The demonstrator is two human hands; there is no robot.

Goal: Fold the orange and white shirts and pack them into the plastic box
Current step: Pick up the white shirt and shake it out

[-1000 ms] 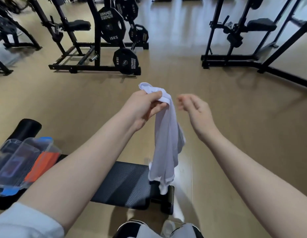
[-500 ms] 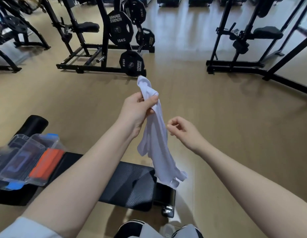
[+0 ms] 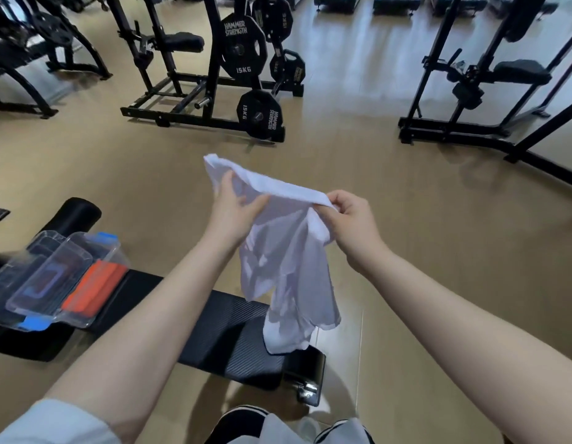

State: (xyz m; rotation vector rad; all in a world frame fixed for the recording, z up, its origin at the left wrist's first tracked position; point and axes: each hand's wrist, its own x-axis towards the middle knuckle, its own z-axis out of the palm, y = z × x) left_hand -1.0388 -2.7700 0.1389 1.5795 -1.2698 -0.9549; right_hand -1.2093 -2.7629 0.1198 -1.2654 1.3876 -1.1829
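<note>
I hold the white shirt point(image 3: 287, 270) up in the air in front of me, over the far end of the black bench point(image 3: 220, 334). My left hand point(image 3: 235, 213) grips its upper left part. My right hand point(image 3: 352, 219) pinches the top edge further right, so the edge stretches between both hands while the rest hangs crumpled. The clear plastic box point(image 3: 54, 280) with blue clips stands on the bench at the left. The folded orange shirt point(image 3: 92, 286) lies inside it along its right side.
A weight rack with 15 kg plates point(image 3: 243, 49) stands on the wooden floor ahead. Black gym machines point(image 3: 489, 81) fill the back right and back left. A black roller pad point(image 3: 73, 216) sits behind the box. My shoes point(image 3: 246, 424) show at the bottom.
My right hand rose and took hold of the white shirt's top edge. The shirt, which dangled from my left hand alone, is now spread between both hands.
</note>
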